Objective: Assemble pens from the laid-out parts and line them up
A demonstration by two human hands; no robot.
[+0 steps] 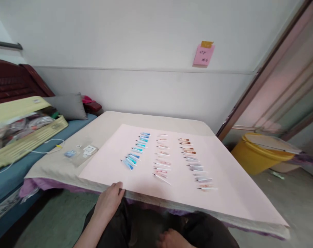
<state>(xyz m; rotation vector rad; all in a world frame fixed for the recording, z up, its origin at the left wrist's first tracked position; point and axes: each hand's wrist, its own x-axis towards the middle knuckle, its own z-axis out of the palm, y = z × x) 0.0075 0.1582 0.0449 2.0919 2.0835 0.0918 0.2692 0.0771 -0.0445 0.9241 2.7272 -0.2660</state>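
Observation:
My left hand (pixel 110 199) rests on the near edge of the table, its fingers laid against the pale pink sheet (pixel 231 179) and nothing in them. Below the table edge, over my lap, my right hand (pixel 173 238) is smeared by motion and partly cut off, so its fingers cannot be made out. On the sheet lie three columns of slim pen-like sticks with dark tips: blue ones (pixel 138 150) on the left, pale pink and white ones (pixel 162 162) in the middle, brown ones (pixel 189 151) and greyish ones (pixel 197 168) on the right.
A clear plastic bag with small white and blue pieces (pixel 89 149) lies left of the sheet. Further left, a yellow open case (pixel 46 133) and a grey pillow (pixel 68 106) sit on a bed. A yellow bin (pixel 257 155) stands right; a pink note (pixel 203 55) hangs on the wall.

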